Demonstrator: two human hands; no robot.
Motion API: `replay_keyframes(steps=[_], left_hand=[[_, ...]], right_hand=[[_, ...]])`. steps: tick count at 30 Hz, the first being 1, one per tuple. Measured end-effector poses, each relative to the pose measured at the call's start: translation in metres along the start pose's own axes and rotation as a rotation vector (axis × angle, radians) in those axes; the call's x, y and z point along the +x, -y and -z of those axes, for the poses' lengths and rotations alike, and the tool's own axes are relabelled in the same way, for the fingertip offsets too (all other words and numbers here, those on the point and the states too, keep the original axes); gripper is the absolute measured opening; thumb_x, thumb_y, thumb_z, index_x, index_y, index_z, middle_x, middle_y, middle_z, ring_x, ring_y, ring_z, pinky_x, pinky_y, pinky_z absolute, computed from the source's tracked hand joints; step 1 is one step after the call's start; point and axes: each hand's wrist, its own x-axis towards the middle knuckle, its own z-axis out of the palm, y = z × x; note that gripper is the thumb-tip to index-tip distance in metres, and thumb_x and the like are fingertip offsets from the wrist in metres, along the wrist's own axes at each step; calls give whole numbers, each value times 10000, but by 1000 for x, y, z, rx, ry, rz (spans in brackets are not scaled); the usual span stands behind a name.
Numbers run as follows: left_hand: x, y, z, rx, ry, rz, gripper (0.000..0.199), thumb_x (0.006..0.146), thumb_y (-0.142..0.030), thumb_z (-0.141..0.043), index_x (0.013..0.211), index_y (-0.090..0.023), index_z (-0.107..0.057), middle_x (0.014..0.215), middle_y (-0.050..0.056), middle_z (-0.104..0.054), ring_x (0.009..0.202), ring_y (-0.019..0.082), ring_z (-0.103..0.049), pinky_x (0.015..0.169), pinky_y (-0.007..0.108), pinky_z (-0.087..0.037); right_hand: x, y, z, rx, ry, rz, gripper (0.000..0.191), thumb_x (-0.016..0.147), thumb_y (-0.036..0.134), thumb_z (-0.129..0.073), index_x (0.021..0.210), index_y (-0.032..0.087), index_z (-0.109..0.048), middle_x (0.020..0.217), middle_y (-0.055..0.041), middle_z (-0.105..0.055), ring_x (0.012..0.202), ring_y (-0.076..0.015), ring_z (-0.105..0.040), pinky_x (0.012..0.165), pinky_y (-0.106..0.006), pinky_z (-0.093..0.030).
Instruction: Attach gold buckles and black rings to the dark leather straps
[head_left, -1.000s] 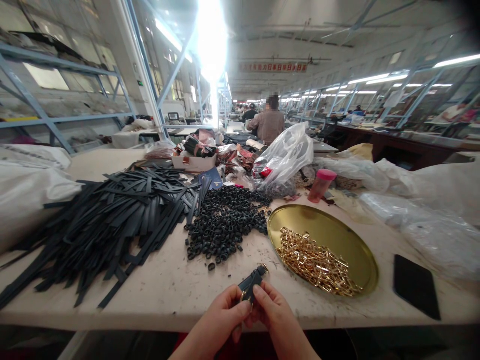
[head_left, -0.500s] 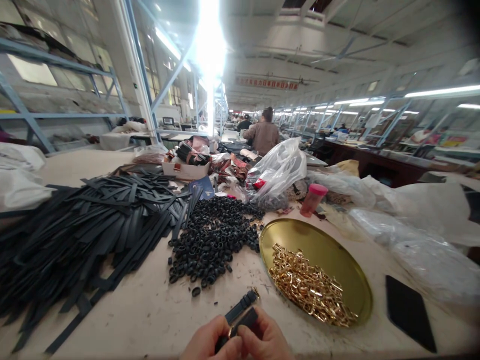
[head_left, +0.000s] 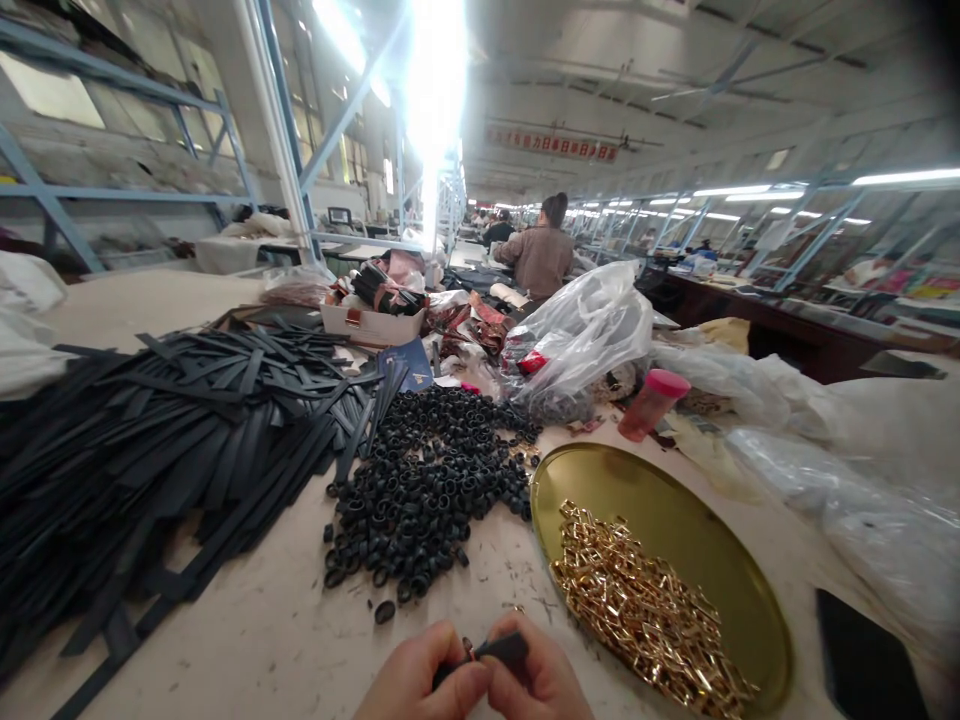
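Observation:
At the bottom centre, my left hand [head_left: 424, 672] and my right hand [head_left: 541, 678] are closed with thumbs close together on one black strap [head_left: 508, 650]. A small gold-coloured metal piece [head_left: 469, 650] shows on the strap by my left fingertips. Most of the strap is hidden by my fingers. Just beyond my hands lies a heap of small black loops [head_left: 427, 490], with a single loop [head_left: 384, 612] apart in front. On the right, a gold tray [head_left: 720, 540] holds a pile of gold buckles [head_left: 645, 600].
Long black strips [head_left: 187, 440] cover the left of the table. A clear plastic bag [head_left: 592, 320], a pink-lidded jar [head_left: 654, 405] and a white box [head_left: 371, 325] stand farther back. A black flat object [head_left: 866, 650] lies at right. One person [head_left: 541, 255] sits ahead, back turned.
My hands have drawn closer together, and the strap's looped section that stuck out above them is now mostly covered. The view has shifted slightly.

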Motion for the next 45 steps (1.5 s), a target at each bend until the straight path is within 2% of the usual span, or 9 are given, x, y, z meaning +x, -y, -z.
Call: replay_keyframes(steps=[4, 6, 8, 14, 21, 27, 33, 38, 45], left_hand=[[6, -8, 5, -139, -35, -48, 239, 740, -360, -467, 899, -182, -473, 589, -50, -530, 482, 100, -462, 466, 192, -326], [7, -15, 6, -159, -37, -46, 275, 768, -367, -424, 953, -178, -498, 584, -53, -529, 449, 88, -452, 450, 186, -324], [7, -20, 7, -157, -53, -13, 270, 777, -382, -403, 886, -171, -533, 548, -59, -509, 406, 74, -413, 415, 177, -300], [9, -13, 4, -147, -157, 7, 209, 775, -359, -402, 756, -181, -510, 459, -76, -475, 347, 71, -345, 371, 179, -244], [3, -17, 5, -133, -329, -72, 199, 786, -379, -389, 725, -203, -460, 464, -87, -445, 360, 81, -349, 381, 187, -265], [-14, -21, -8, -1, -405, -162, 199, 778, -337, -410, 664, -191, -483, 490, -71, -419, 475, 99, -434, 470, 193, -312], [-35, -20, -11, -4, -192, -108, 182, 752, -299, -416, 627, -180, -474, 426, -89, -367, 383, 72, -348, 383, 182, -227], [-45, -22, -16, -113, -188, -184, 130, 759, -263, -415, 751, -165, -499, 525, -59, -478, 440, 74, -401, 413, 174, -298], [-49, -13, -22, -244, -196, -210, 200, 744, -195, -402, 943, -170, -403, 629, -27, -561, 505, 104, -469, 429, 194, -345]], right_hand=[[19, 15, 22, -193, 114, 107, 313, 804, 455, -442, 703, 180, -553, 614, 8, -522, 591, -138, -485, 540, -237, -361], [41, 22, 43, -310, -15, 103, 320, 839, 431, -380, 773, 186, -575, 639, -5, -553, 611, -156, -516, 553, -248, -385], [68, 24, 63, -590, -283, 139, 203, 819, 335, -439, 832, 194, -584, 771, -34, -586, 741, -183, -538, 682, -280, -393], [114, 11, 83, -616, -333, 99, 115, 654, 87, -550, 639, 200, -539, 743, -38, -540, 795, -217, -508, 764, -337, -343], [63, 26, 44, -270, -111, 12, 215, 787, 379, -485, 684, 190, -489, 615, 11, -528, 598, -144, -522, 583, -271, -434], [4, 42, 11, 326, -28, 9, 331, 718, 489, -590, 669, 172, -508, 603, 24, -551, 590, -116, -521, 612, -255, -416], [-17, 42, 4, 329, 15, 34, 278, 644, 399, -695, 737, 165, -580, 600, 43, -562, 541, -101, -497, 565, -242, -375], [-27, 44, -7, 469, 9, -66, 239, 641, 337, -707, 755, 146, -618, 632, 20, -597, 541, -90, -491, 572, -237, -379], [-39, 44, -20, 486, -4, 1, 298, 653, 415, -687, 759, 145, -618, 558, 18, -584, 555, -117, -518, 561, -244, -379]])
